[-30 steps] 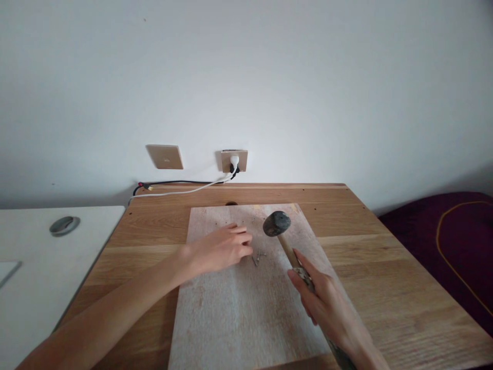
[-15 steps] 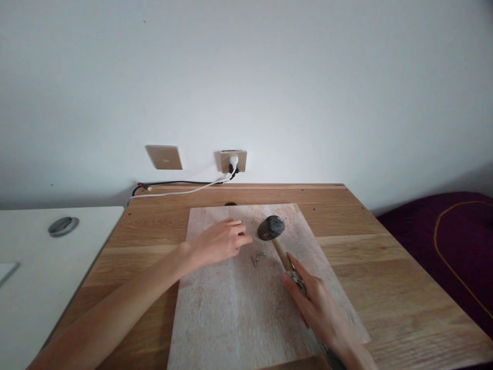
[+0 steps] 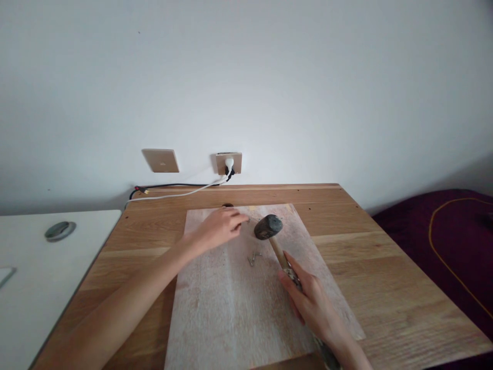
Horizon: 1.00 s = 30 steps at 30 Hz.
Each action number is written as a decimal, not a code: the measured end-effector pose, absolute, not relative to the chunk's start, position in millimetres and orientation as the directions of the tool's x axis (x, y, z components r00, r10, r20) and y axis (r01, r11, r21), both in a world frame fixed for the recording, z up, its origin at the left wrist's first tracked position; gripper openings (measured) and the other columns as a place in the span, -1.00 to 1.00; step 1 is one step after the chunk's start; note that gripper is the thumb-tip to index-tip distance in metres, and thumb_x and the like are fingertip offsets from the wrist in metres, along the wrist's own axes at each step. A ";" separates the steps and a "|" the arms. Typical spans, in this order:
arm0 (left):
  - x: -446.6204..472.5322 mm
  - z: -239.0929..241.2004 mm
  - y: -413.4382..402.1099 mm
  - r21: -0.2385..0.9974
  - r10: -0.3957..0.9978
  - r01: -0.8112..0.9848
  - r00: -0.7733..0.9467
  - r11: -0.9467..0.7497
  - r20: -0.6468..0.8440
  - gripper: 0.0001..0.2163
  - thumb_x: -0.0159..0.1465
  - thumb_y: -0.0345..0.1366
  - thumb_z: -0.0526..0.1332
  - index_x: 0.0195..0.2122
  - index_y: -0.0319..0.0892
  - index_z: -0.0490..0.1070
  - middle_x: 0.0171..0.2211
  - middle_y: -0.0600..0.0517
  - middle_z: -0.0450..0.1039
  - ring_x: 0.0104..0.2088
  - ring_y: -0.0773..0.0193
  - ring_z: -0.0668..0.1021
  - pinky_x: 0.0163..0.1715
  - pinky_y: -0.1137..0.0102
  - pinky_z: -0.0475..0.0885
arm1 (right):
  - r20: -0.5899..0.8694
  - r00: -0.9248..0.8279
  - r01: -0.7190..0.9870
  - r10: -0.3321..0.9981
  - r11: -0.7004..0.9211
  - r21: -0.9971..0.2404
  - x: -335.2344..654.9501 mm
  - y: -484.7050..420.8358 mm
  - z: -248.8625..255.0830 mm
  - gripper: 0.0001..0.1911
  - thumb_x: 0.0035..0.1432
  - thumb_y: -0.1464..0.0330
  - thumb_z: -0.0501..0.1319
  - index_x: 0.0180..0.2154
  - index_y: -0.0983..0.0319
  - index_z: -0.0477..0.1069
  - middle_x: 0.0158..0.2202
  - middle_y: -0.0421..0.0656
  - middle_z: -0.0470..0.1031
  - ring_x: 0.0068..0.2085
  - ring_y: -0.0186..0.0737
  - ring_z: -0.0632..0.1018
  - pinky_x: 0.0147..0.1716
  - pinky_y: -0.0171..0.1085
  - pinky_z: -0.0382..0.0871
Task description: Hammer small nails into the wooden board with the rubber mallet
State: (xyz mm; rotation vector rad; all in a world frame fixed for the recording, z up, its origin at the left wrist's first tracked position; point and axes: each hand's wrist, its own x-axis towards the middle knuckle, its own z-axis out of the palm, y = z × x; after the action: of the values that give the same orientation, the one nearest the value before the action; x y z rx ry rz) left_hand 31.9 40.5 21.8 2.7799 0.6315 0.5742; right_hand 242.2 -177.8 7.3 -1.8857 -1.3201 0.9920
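Note:
A pale plywood board (image 3: 231, 308) lies on a wooden desk (image 3: 385, 277). My right hand (image 3: 310, 303) is wrapped round the wooden handle of a hammer (image 3: 268, 227), whose dark head hovers over the far part of the board. My left hand (image 3: 219, 228) rests on the board just left of the hammer head, fingers pinched together near the board's far edge; what they pinch is too small to make out. A few loose nails (image 3: 252, 257) lie on the board between my hands.
On the wall behind the desk are a socket (image 3: 228, 163) with a white plug and a blank plate (image 3: 160, 160). Cables (image 3: 173, 192) run along the desk's back edge. A white desk (image 3: 46, 267) adjoins at left; dark purple bedding (image 3: 447, 231) lies at right.
My left hand has moved away from the loose nails toward the board's far edge. The hammer head has shifted left, closer to that hand.

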 end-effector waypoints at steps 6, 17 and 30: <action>43.6 2.2 47.6 0.599 0.680 0.410 0.652 -0.688 0.335 -0.82 0.22 -0.57 0.27 -0.28 -0.16 0.59 -0.32 0.02 0.60 -0.29 0.22 0.60 -0.19 0.37 0.44 | -0.251 0.222 0.446 0.942 -0.327 -0.833 240.8 -176.9 12.1 -0.17 0.40 -0.06 0.03 0.40 0.44 0.23 -0.71 -0.38 0.24 -0.70 -0.25 0.32 -0.69 -0.33 0.16; 36.8 -7.3 46.6 0.671 0.713 0.375 0.616 -0.640 0.335 -0.88 0.21 -0.53 0.28 -0.39 -0.17 0.49 -0.42 0.09 0.52 -0.37 0.30 0.54 -0.31 0.43 0.37 | -0.284 0.237 0.407 0.929 -0.361 -0.839 239.4 -175.5 14.9 -0.12 0.35 -0.09 0.05 0.41 0.44 0.22 -0.74 -0.38 0.26 -0.72 -0.24 0.34 -0.69 -0.33 0.21; 36.3 -11.1 47.9 0.677 0.702 0.364 0.634 -0.640 0.323 -0.86 0.23 -0.54 0.27 -0.29 -0.18 0.56 -0.35 0.03 0.57 -0.32 0.25 0.57 -0.23 0.38 0.43 | -0.273 0.229 0.436 0.934 -0.349 -0.830 233.3 -161.3 25.0 -0.16 0.33 -0.07 0.08 0.37 0.42 0.27 -0.73 -0.41 0.22 -0.72 -0.29 0.28 -0.70 -0.34 0.16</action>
State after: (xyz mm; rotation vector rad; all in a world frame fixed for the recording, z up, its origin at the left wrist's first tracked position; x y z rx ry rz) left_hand 36.3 47.9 -11.1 2.2871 0.8309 0.7832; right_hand 233.3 -161.3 25.0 -1.8947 -1.2571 1.0495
